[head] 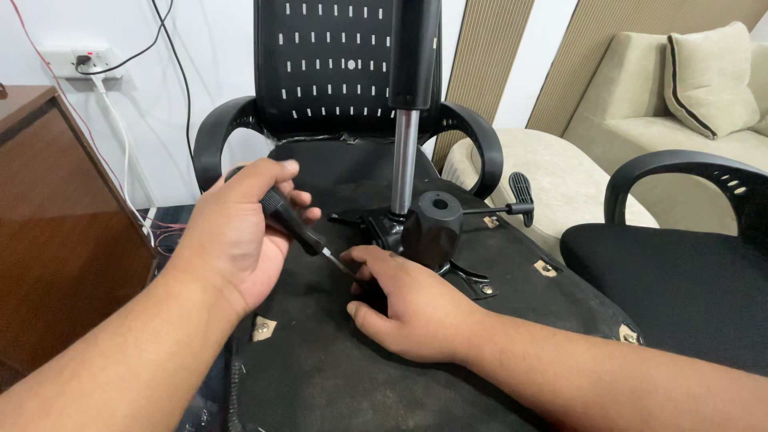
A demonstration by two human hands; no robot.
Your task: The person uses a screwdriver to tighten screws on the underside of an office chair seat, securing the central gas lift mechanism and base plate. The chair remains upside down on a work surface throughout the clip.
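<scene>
A white wall with a power socket [86, 62] and trailing cables stands behind the scene, a brown wooden cabinet [56, 224] sits at the left, and a beige sofa [680, 104] with a cushion [710, 76] fills the right background. In the middle lies an overturned black office chair [336, 72], its perforated backrest upright at the rear and the dusty underside of its seat [344, 368] facing up. A second black chair [680, 272] stands just beside it on the right.

From the centre of the seat underside rises the gas-lift column [406, 152], chrome below and black above, set in a black metal mechanism plate [432, 232] with a lever [512, 210] pointing right. Small bolts show at the corners of the seat bottom.

The left hand [236, 240] holds a screwdriver [292, 224] with a black handle; its fingers are curled tight around the grip, and the shaft slants down to the right toward the plate's near edge. The tip is hidden behind the right hand [408, 300], which lies flat on the seat underside just beside the plate, fingers loosely spread and closed on nothing, the thumb up near the screwdriver shaft.
</scene>
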